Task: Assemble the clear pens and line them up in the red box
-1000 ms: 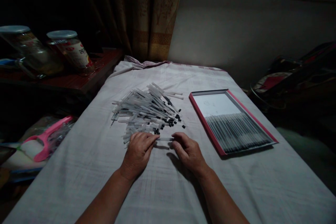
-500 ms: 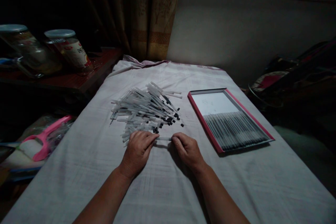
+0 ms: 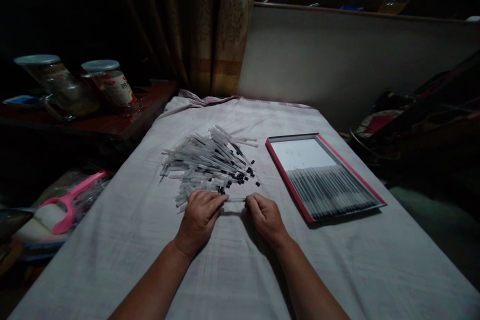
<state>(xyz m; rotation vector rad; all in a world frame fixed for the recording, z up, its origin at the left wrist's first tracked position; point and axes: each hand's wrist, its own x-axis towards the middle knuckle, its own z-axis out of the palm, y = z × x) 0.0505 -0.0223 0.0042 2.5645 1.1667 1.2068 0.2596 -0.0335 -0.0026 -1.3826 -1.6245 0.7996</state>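
Between my two hands a clear pen lies level, pinched at both ends. My left hand is closed on its left end, and my right hand on its right end; the fingertips hide both ends. Just beyond my left hand is a loose heap of clear pens, several with dark refills inside. Small black caps lie scattered along the heap's right side. To the right of my right hand, a shallow red-edged box holds a row of similar pens, side by side with their black ends towards me.
A pale checked cloth covers the table. At left, a dark red side table carries jars and a glass mug. Below it lies a pink plastic object. A curtain and a wall stand behind.
The camera view has tilted slightly upward, so the scene sits lower. Both hands keep their pinch on the pen, with hardly any movement.
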